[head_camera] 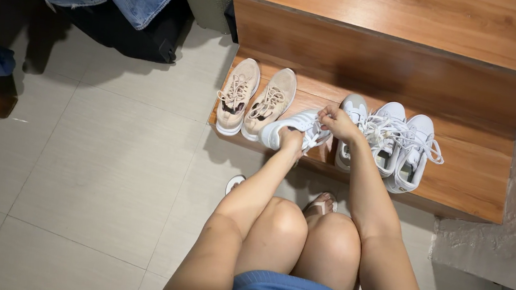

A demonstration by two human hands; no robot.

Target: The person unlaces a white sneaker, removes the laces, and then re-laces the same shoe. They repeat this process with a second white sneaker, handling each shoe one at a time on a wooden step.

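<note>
On the wooden step [473,176], our left hand [291,140] and right hand [338,122] pinch the white sneaker [287,128] laces mid-tying; next we'd judge pulling them snug.

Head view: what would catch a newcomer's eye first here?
Both hands meet at a white sneaker lying tilted on the wooden step: the left hand grips it, the right hand pulls its laces. A beige pair sits to its left, more white sneakers to its right.
</note>
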